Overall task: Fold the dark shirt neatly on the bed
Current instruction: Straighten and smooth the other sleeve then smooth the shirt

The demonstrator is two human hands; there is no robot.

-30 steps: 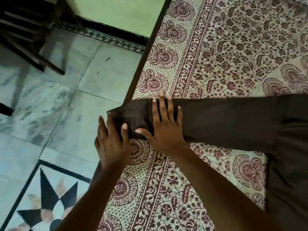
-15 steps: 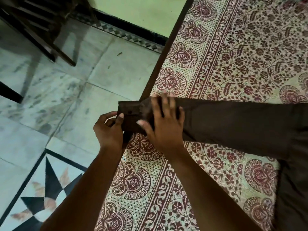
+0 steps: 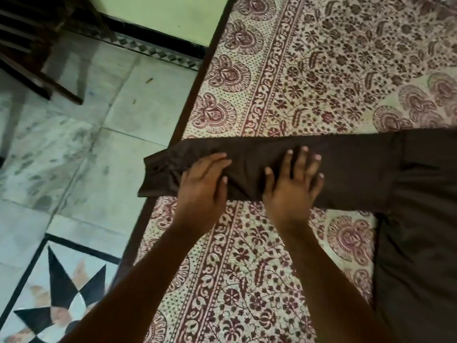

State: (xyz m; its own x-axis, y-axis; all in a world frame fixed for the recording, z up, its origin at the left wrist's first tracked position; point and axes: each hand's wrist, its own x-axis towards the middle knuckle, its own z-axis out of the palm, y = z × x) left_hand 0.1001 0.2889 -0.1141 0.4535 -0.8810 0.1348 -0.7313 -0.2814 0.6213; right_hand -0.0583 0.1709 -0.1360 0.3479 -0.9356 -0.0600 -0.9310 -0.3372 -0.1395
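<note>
Marble floor tiles with black star inlay, dark chair legs upper left | maroon floral-print bedsheet | dark shirt smooth, brown, on the bed; sleeve a long flat band, cuff overhanging the edge | left hand, right hand flat on sleeve, fingers straight | earlier left pinched cuff; both now farther up sleeve

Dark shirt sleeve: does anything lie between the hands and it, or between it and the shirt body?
Nothing visible does. The left hand and right hand press flat on the sleeve, and the bedsheet between sleeve and shirt body shows only its pattern.
</note>
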